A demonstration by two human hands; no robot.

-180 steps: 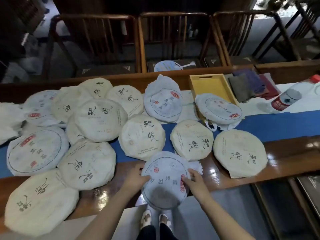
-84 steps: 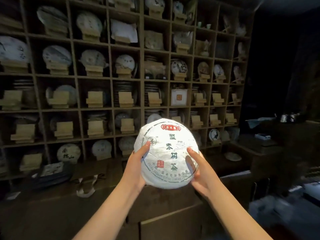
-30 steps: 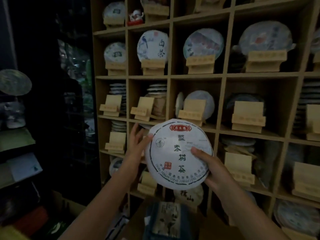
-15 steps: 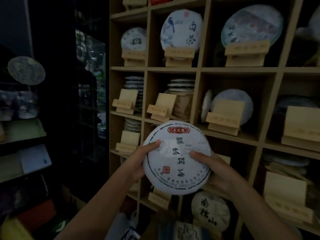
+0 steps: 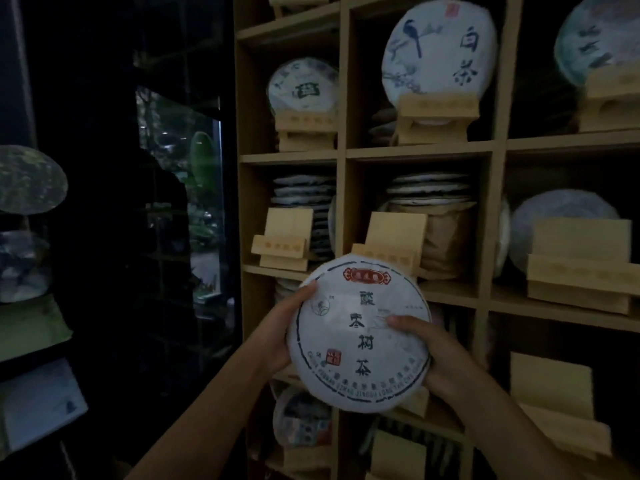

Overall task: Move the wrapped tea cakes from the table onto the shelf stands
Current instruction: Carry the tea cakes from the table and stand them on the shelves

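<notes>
Carrying step: one cake held up at the shelf, not yet on a stand

The round white paper-wrapped tea cake with dark characters and a red label (image 5: 360,332) is face-out in front of the pale wooden cubby shelf (image 5: 417,154), left hand (image 5: 277,336) curled round its left edge, right hand (image 5: 438,358) round the right with the thumb across the face; next, I judge, it must be seated upright on an empty light wooden stand (image 5: 394,242) just behind

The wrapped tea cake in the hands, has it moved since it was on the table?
Yes. The wrapped tea cake has left the table; both hands hold it up before the shelf, just below an empty wooden stand.
</notes>
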